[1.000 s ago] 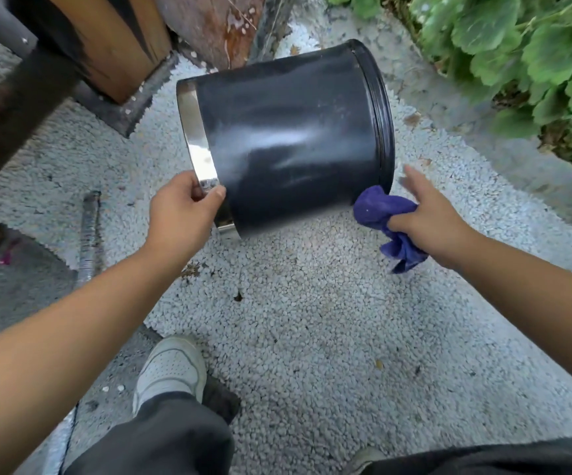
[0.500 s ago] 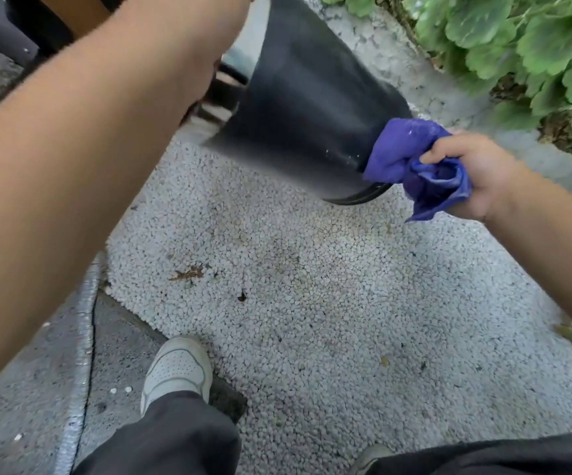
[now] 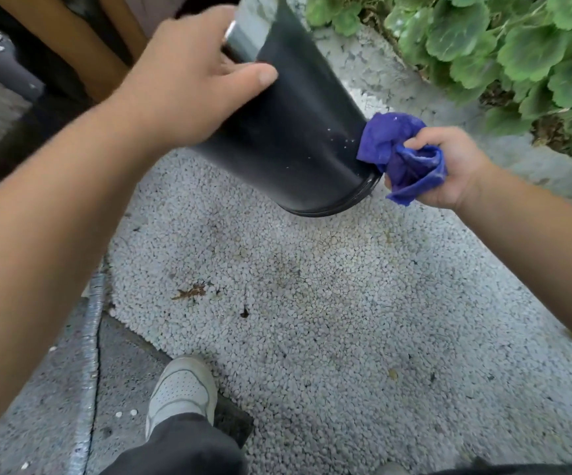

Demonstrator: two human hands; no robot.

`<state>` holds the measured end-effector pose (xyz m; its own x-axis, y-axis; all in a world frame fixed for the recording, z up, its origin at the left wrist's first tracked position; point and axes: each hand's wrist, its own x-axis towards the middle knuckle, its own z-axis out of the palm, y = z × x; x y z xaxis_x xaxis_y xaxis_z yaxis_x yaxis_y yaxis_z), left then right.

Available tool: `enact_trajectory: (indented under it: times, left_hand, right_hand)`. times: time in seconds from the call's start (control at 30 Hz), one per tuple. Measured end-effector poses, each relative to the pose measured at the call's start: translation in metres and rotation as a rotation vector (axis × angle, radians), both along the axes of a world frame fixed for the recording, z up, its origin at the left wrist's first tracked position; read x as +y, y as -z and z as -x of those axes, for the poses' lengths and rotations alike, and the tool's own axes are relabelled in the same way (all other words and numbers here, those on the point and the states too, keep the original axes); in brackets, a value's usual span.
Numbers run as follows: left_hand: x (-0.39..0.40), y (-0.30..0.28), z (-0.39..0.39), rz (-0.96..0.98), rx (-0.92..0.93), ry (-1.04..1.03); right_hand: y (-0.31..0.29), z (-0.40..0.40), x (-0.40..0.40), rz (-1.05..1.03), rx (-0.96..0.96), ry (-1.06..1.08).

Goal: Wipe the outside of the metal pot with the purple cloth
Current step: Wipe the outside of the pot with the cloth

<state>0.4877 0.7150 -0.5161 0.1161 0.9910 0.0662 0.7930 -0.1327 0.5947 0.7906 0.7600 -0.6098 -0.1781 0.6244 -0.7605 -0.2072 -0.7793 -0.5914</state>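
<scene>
Metal pot point(image 3: 298, 132) was held off the ground, tilted, base end low and toward the right, open end up near the top edge of view; black outer wall faced the camera w/ a few pale specks near the base. Purple cloth point(image 3: 401, 156) was bunched up and touching the pot wall just above the base rim, on the right side. Right hand point(image 3: 449, 166) had fingers curled tight round the cloth wad, so a closed grip holding cloth. Left hand point(image 3: 188, 84) gripped the pot at its upper end, thumb laid across the black wall, other fingers apparently over the rim but not visible. Judged step: wiping in progress, cloth at lower right of the wall; most of the visible wall looked dull, extent already wiped n/a from this view. Next move prob. calls for drawing the cloth along the wall toward the rim while the left hand holds firm or rotates the pot to bring the far side round. Below: pebbled ground point(image 3: 312, 320), white shoe point(image 3: 181, 389), green leaves point(image 3: 483, 39) at upper right, approx. wooden structure at upper left. Hidden: pot's far side, interior, most of its shiny rim band; top of pot cut off by frame; left-hand area slightly blurred.
</scene>
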Motion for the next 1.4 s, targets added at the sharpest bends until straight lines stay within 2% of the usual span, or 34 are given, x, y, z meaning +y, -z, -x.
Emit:
enact_trajectory:
  times: [0.07, 0.13, 0.2, 0.27, 0.33, 0.4, 0.5, 0.63, 0.73, 0.77, 0.83, 0.9, 0.93, 1.0, 1.1, 1.17, 1.23, 1.3, 1.37, 1.4]
  left_hand:
    - [-0.001, 0.014, 0.023, -0.122, -0.009, -0.082]
    - [0.007, 0.015, 0.015, -0.091, -0.011, -0.081]
    - [0.011, 0.011, 0.009, -0.101, -0.018, -0.092]
    - [0.016, 0.016, 0.008, -0.132, -0.046, -0.069]
    - [0.018, 0.016, 0.004, -0.126, -0.079, -0.053]
    - [0.018, 0.015, 0.005, -0.137, -0.08, -0.058]
    - [0.016, 0.015, 0.018, -0.132, -0.107, -0.093]
    - [0.013, 0.018, 0.025, -0.096, -0.135, -0.165]
    - [0.007, 0.02, 0.013, -0.132, -0.094, -0.169]
    - [0.005, 0.021, 0.005, -0.181, -0.036, -0.136]
    - [0.006, 0.019, -0.01, -0.307, 0.203, -0.047]
    - [0.009, 0.017, -0.017, -0.363, 0.452, 0.04]
    - [0.011, 0.017, -0.017, -0.371, 0.505, 0.095]
    - [0.013, 0.019, -0.015, -0.382, 0.518, 0.184]
    - [0.011, 0.021, -0.016, -0.367, 0.402, 0.194]
    - [0.011, 0.02, -0.018, -0.352, 0.308, 0.189]
    - [0.014, 0.018, -0.022, -0.348, 0.243, 0.197]
    - [0.019, 0.016, -0.025, -0.352, 0.219, 0.205]
    - [0.026, 0.015, -0.027, -0.356, 0.228, 0.188]
    - [0.029, 0.014, -0.024, -0.359, 0.235, 0.164]
  right_hand:
    - [-0.006, 0.015, 0.007, -0.112, -0.037, 0.075]
    - [-0.015, 0.036, 0.015, -0.341, -0.129, 0.237]
    - [-0.03, 0.07, 0.012, -0.593, -0.293, 0.281]
    - [-0.038, 0.11, -0.008, -0.862, -0.495, 0.152]
    - [-0.033, 0.145, -0.029, -1.14, -0.803, -0.028]
    - [-0.027, 0.16, -0.035, -1.266, -0.963, -0.064]
    - [-0.009, 0.15, -0.03, -1.262, -1.001, -0.082]
    - [0.026, 0.119, -0.05, -0.887, -1.085, -0.052]
    - [0.047, 0.094, -0.057, -0.786, -1.161, -0.116]
    - [0.05, 0.09, -0.055, -0.74, -1.14, -0.08]
    - [0.048, 0.086, -0.049, -0.615, -1.015, 0.031]
    - [0.044, 0.082, -0.046, -0.535, -0.883, 0.109]
    - [0.04, 0.079, -0.046, -0.512, -0.844, 0.119]
    - [0.036, 0.07, -0.044, -0.453, -0.783, 0.175]
    - [0.027, 0.065, -0.033, -0.32, -0.715, 0.414]
    - [0.009, 0.078, -0.026, -0.419, -0.712, 0.495]
    - [-0.015, 0.106, -0.023, -0.669, -0.691, 0.489]
    - [-0.035, 0.139, -0.029, -0.956, -0.704, 0.368]
    - [-0.035, 0.162, -0.041, -1.217, -0.829, 0.213]
    - [-0.028, 0.167, -0.047, -1.28, -0.902, 0.14]
